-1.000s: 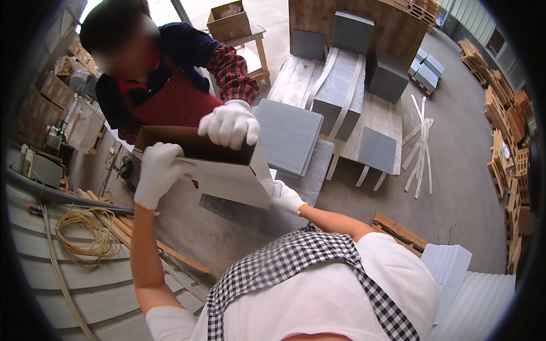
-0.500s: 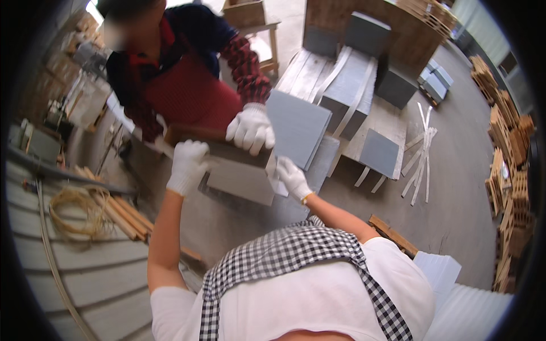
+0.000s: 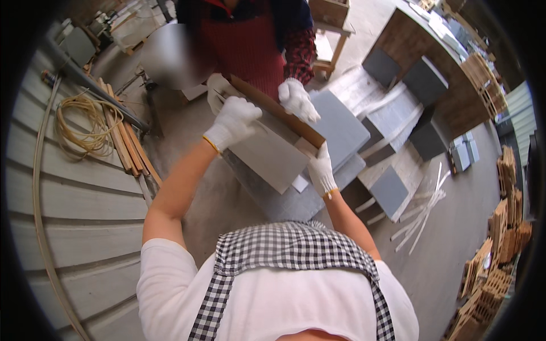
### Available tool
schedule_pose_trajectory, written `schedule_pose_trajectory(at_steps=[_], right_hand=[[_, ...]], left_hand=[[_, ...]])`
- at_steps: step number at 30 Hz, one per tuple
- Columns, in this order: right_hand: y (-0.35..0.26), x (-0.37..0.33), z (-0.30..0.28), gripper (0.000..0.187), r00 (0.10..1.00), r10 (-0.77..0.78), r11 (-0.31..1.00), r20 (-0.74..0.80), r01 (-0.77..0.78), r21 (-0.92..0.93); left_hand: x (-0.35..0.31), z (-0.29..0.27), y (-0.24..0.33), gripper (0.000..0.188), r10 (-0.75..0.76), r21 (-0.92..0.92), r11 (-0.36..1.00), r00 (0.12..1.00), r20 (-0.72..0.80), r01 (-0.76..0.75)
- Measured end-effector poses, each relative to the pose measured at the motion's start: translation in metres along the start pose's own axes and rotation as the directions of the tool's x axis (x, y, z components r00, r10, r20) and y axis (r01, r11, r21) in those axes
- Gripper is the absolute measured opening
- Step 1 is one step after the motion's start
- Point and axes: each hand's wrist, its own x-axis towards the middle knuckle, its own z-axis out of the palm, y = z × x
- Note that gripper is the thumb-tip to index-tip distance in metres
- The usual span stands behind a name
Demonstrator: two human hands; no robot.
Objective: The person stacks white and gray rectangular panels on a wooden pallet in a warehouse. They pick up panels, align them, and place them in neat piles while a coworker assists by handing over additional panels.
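Note:
A long open box, brown [image 3: 284,116] on its far wall and grey [image 3: 267,156] on the near one, lies between me and a co-worker over a grey work table [image 3: 273,199]. My left hand [image 3: 234,122], in a white glove, is closed above the box's left part; what its fingers hold, if anything, is hidden. At the box's right end my right hand [image 3: 322,173], also gloved, is closed round the corner, its fingertips partly hidden. Across from me, the co-worker's gloved hands [image 3: 297,101] are at the far wall, one near each end.
Flat grey panels [image 3: 338,119] are stacked right of the box. Farther right are grey boxes [image 3: 392,122], a square grey panel [image 3: 389,190] and pale strips [image 3: 421,213] on the floor. Wooden pallets [image 3: 492,256] line the right side. Coiled cord [image 3: 85,125] and wooden slats [image 3: 128,145] lie left.
My view has swung left, so the scene sits farther right. My left hand has moved right and inward over the box. My right hand has come to the box's end corner.

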Motion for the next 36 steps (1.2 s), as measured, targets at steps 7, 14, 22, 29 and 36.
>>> schedule_pose_trajectory(at_steps=[7,14,22,29,36], right_hand=[[0.006,-0.006,0.006,0.071,0.986,-0.162,0.972,0.032,0.154,0.175],[-0.014,-0.023,-0.009,0.052,0.936,-0.248,0.931,0.25,0.159,0.327],[0.004,-0.019,-0.014,0.059,0.919,-0.332,0.94,0.214,0.303,0.156],[0.0,-0.015,-0.018,0.052,0.875,-0.38,0.898,0.299,0.427,-0.108],[0.02,-0.008,-0.019,0.051,0.926,-0.247,0.968,0.286,0.221,0.119]], left_hand=[[-0.002,0.014,0.075,0.043,-0.01,-0.19,0.98,0.95,-0.312,-0.052],[-0.017,0.033,0.087,0.057,-0.089,-0.164,0.986,0.863,-0.498,0.007],[-0.022,0.029,0.086,0.043,-0.105,-0.139,0.989,0.913,-0.394,0.053],[-0.017,0.035,0.079,0.041,-0.065,-0.203,0.979,0.924,-0.376,-0.013],[-0.005,0.04,0.078,0.026,-0.103,-0.244,0.97,0.935,-0.339,0.018]])
